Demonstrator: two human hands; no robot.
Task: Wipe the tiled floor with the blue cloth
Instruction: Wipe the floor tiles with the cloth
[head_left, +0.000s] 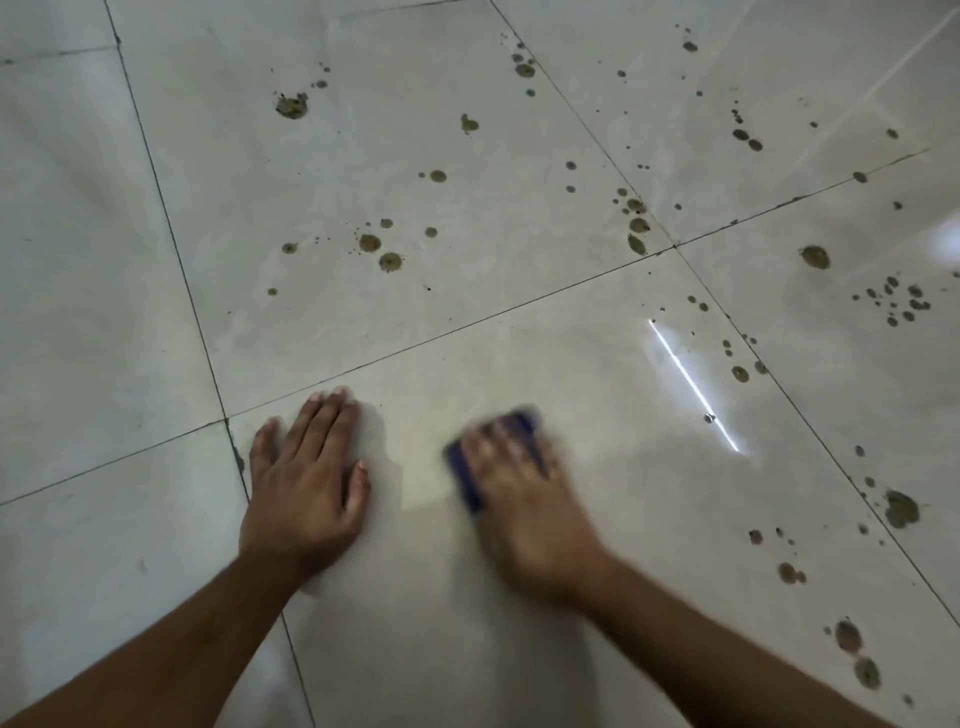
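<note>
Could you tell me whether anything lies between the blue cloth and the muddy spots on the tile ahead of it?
Nothing visible does. The right hand presses the blue cloth, and only bare floor separates it from the muddy spots.

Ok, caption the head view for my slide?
Right hand presses blue cloth on spotted tiled floor; left hand braces.

I see a tiled floor (467, 156) of pale, glossy, smooth ceramic-looking tiles, mirroring a bright streak of light (693, 384). Dark thin grout lines (171, 228) look matt. Brownish muddy spots (389, 261) appear dull and grainy. The blue cloth (470, 483) looks soft, matt fabric, blurred.
</note>
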